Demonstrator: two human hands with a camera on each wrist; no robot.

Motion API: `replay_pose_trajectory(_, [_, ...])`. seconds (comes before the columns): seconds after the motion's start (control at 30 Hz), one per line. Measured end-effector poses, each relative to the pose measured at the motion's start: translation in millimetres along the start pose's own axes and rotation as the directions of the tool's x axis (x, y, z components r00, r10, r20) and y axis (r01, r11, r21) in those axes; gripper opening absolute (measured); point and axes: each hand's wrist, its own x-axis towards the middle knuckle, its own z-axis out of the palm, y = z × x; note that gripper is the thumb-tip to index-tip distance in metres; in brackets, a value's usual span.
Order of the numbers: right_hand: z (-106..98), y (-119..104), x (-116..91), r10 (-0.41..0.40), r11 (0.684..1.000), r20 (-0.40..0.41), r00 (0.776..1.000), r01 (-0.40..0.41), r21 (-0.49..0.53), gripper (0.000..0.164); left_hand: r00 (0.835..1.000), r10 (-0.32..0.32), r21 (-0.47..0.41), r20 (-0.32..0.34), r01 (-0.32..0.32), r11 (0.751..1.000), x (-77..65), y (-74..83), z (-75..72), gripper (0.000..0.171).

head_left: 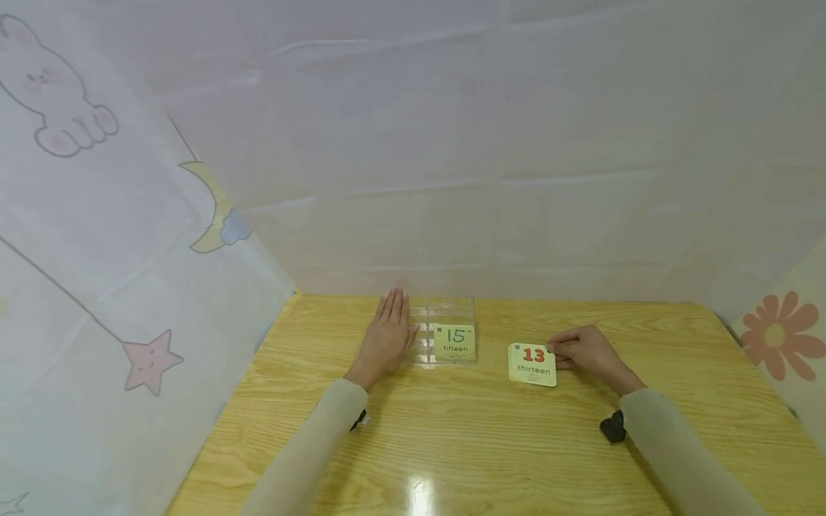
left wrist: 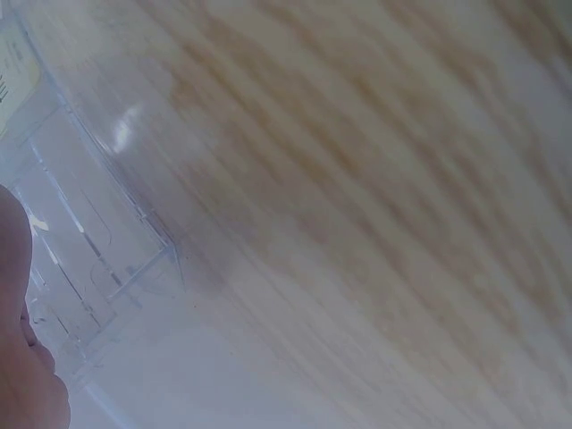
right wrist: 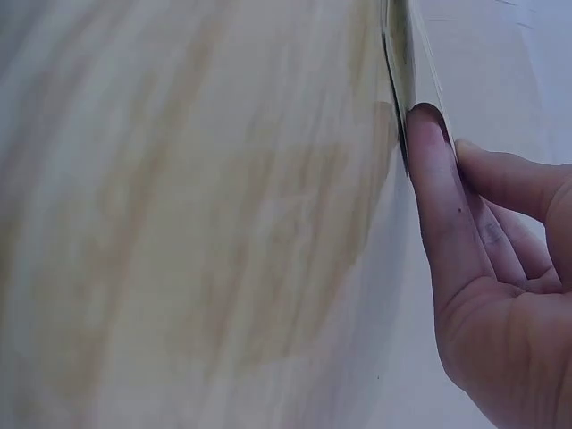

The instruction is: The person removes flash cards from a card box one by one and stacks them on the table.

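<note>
My left hand (head_left: pixel 387 333) lies with straight fingers over the left part of a clear plastic compartment tray (head_left: pixel 475 308). A card reading "15 fifteen" (head_left: pixel 454 342) sits in the tray's front right compartment. In the left wrist view, the tray's corner (left wrist: pixel 165 246) shows beside a part of the hand (left wrist: pixel 31 357). To the right of the tray, my right hand (head_left: pixel 590 355) pinches the right edge of a "13 thirteen" card (head_left: pixel 534 365), with more card edges under it. In the right wrist view, thumb and index finger (right wrist: pixel 433 188) grip the card (right wrist: pixel 429 67), seen edge-on.
The tray and cards are near the back edge of a wood-grain table (head_left: pixel 490 444). A pale wall covering (head_left: pixel 490 179) rises directly behind. Another covering with cartoon prints (head_left: pixel 129 251) stands along the left side. A dark wrist device (head_left: pixel 613 427) sits by the right sleeve.
</note>
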Motion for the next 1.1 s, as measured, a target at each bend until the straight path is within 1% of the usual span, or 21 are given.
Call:
replay_pose_trajectory(0.1, [1.3, -2.5, -1.3, -0.012, 0.999, -0.013, 1.000, 0.011, -0.034, 0.034, 1.000, 0.002, -0.002, 0.008, -0.002, 1.000, 0.1, 0.6, -1.3, 0.074])
replay_pose_trajectory(0.23, [2.2, -5.2, -1.2, -0.050, 0.995, -0.029, 0.998, 0.047, -0.093, 0.030, 1.000, 0.003, -0.001, 0.010, -0.003, 1.000, -0.5, 0.9, -3.6, 0.074])
replay_pose_trajectory(0.4, [1.0, -8.0, 0.0, -0.104, 0.975, -0.034, 0.994, 0.095, -0.202, 0.028, 1.000, -0.002, -0.004, 0.005, 0.002, 1.000, -0.9, 0.8, -6.1, 0.073])
replay_pose_trajectory(0.5, [0.5, -8.3, 0.9, -0.114, 0.960, -0.021, 0.993, 0.104, -0.259, 0.026, 1.000, -0.002, 0.000, 0.006, 0.002, 1.000, -0.6, 0.6, -6.4, 0.073])
replay_pose_trajectory(0.57, [0.4, -8.0, 1.9, -0.106, 0.955, -0.013, 0.994, 0.098, -0.281, 0.025, 1.000, -0.001, 0.002, 0.007, 0.001, 1.000, -0.3, 0.6, -6.4, 0.073])
replay_pose_trajectory(0.63, [0.2, -7.4, 3.4, -0.100, 0.951, -0.003, 0.995, 0.095, -0.295, 0.024, 1.000, -0.002, 0.004, 0.005, 0.002, 1.000, -0.5, 0.8, -6.2, 0.073])
replay_pose_trajectory(0.7, [-0.3, -6.2, 4.8, -0.109, 0.943, 0.013, 0.994, 0.108, -0.314, 0.024, 1.000, -0.003, 0.003, 0.008, 0.003, 1.000, -0.6, 1.1, -6.2, 0.072])
replay_pose_trajectory(0.87, [-1.1, -4.2, 9.2, -0.112, 0.935, 0.023, 0.993, 0.114, -0.336, 0.022, 1.000, -0.005, 0.004, 0.013, 0.005, 1.000, -1.3, 1.5, -6.8, 0.072])
replay_pose_trajectory(0.93, [-1.3, -4.0, 10.4, -0.101, 0.936, 0.018, 0.995, 0.101, -0.338, 0.022, 1.000, -0.005, 0.001, 0.014, 0.005, 1.000, -1.7, 1.8, -7.2, 0.072])
replay_pose_trajectory(1.1, [-0.9, -4.5, 9.9, -0.119, 0.929, 0.032, 0.992, 0.123, -0.350, 0.022, 1.000, -0.003, -0.008, 0.015, 0.003, 1.000, -1.9, 1.7, -7.5, 0.073])
